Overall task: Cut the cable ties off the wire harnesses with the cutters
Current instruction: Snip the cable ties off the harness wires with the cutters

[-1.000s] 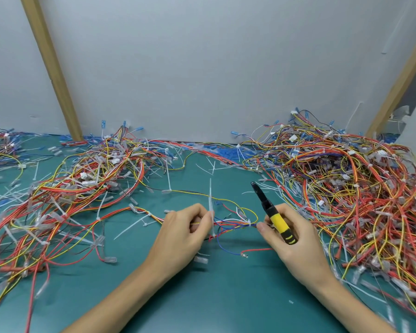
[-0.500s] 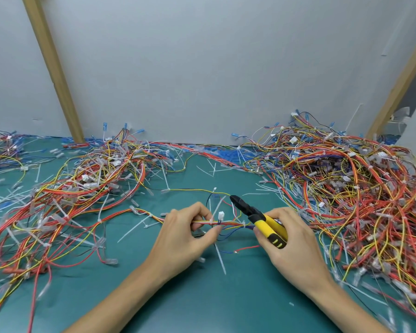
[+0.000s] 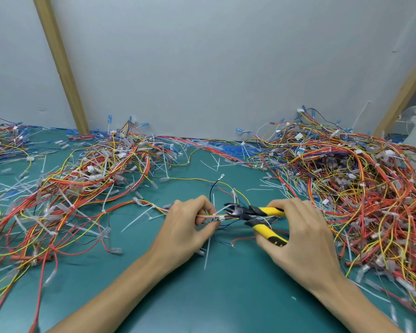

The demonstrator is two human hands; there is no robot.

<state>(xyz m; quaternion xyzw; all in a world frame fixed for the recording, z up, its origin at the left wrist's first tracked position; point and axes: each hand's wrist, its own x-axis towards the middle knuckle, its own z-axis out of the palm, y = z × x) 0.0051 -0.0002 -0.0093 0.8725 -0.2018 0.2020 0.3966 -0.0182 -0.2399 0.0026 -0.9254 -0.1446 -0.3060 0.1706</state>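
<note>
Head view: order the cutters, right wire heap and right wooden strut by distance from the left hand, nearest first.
1. cutters: just right of the left hand, with the jaws at the wire harness that the hand pinches.
2. right wire heap: further right on the green mat.
3. right wooden strut: far right at the back, beyond the heap.

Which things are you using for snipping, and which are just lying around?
In use: left hand pinching harness; right hand gripping cutters; tie by the cutter tips.
Lying about: left wire pile; right wire pile; loose ties on the mat; wooden posts.
</note>
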